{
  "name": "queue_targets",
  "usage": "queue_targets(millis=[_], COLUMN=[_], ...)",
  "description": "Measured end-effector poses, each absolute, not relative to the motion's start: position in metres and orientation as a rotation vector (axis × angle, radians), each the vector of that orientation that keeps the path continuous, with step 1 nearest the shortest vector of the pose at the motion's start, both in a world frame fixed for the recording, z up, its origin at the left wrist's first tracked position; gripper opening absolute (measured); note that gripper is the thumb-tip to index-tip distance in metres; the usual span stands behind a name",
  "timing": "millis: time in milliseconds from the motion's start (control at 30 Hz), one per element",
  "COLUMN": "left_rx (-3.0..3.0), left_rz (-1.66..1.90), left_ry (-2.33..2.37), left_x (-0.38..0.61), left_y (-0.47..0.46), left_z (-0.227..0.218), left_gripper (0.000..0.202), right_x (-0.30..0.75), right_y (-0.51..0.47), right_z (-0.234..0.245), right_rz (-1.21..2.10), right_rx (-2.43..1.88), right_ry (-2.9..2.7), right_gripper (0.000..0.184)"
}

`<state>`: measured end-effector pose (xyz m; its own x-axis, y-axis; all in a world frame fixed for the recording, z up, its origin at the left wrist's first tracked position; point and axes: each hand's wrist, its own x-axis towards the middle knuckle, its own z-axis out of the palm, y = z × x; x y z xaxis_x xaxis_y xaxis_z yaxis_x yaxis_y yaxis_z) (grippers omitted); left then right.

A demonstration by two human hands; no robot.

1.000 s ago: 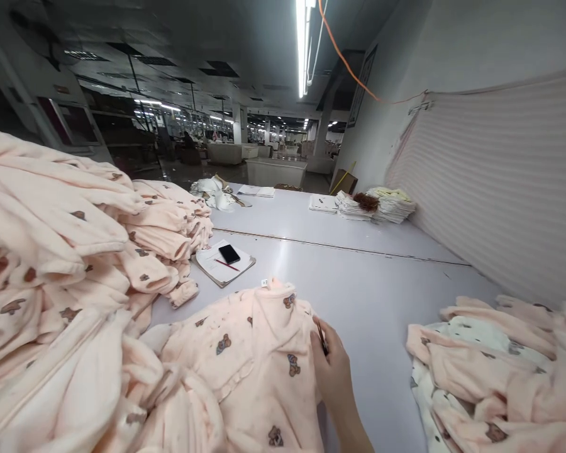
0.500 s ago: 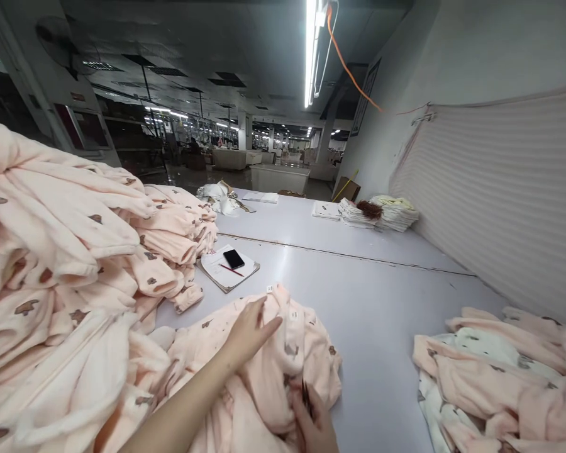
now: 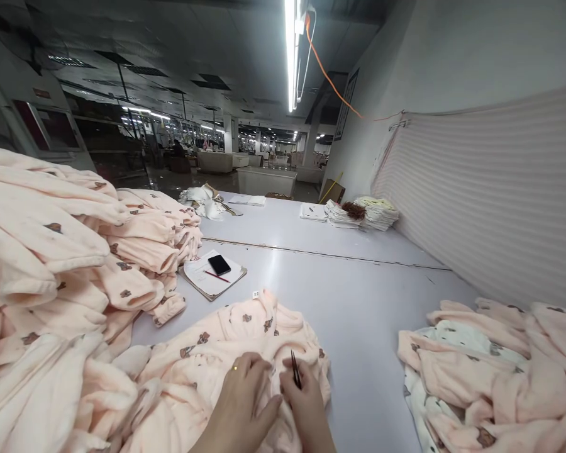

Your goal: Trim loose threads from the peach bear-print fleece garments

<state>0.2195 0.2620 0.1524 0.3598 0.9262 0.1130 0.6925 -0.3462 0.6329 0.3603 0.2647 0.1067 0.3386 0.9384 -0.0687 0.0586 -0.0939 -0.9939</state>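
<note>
A pink fleece garment point(image 3: 245, 333) with small bear prints lies bunched on the white table point(image 3: 358, 296) right in front of me. My left hand point(image 3: 243, 399) presses down on it, fingers curled and pinching the fabric, a ring on one finger. My right hand point(image 3: 306, 406) sits beside it, closed around a thin dark pointed tool point(image 3: 295, 369) that sticks up between its fingers. The two hands nearly touch over the same fold of cloth.
A tall heap of the same pink garments point(image 3: 61, 270) fills the left side. A second pile of pink and white pieces point(image 3: 490, 371) lies at the right. A clipboard with a phone and red pen point(image 3: 213, 274) sits mid-table; folded stacks point(image 3: 363, 214) stand farther back.
My left hand has drawn back from the garment's collar area to the near fold beside my right hand. The right hand has lifted slightly, so the tool shows clearly.
</note>
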Motion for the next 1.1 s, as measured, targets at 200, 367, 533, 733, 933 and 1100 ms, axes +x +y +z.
queue_targets(millis=[200,367,533,733,933,1100], left_rx=[2.265,2.37,2.523,2.348,2.566,2.478], left_rz=[0.385,0.333,0.36,0.253,0.124,0.083], left_ry=[1.413,1.425,1.248,1.218,1.021,1.027], left_x=[0.231,0.232,0.229,0.228,0.223,0.222], left_y=[0.26,0.248,0.242,0.231,0.214,0.199], left_z=[0.151,0.135,0.135,0.138,0.126,0.132], left_gripper=[0.014,0.012,0.018,0.043,0.052,0.053], right_x=[0.38,0.418,0.413,0.389,0.372,0.375], right_y=[0.209,0.245,0.269,0.242,0.218,0.195], right_z=[0.075,0.099,0.098,0.084,0.099,0.118], right_rz=[0.883,0.746,0.995,1.447,1.575,1.46], right_rx=[-1.424,-1.595,-1.383,-1.119,-0.974,-1.037], right_ry=[-0.765,-0.694,-0.632,-0.407,-0.273,-0.446], right_gripper=[0.037,0.033,0.02,0.033,0.029,0.032])
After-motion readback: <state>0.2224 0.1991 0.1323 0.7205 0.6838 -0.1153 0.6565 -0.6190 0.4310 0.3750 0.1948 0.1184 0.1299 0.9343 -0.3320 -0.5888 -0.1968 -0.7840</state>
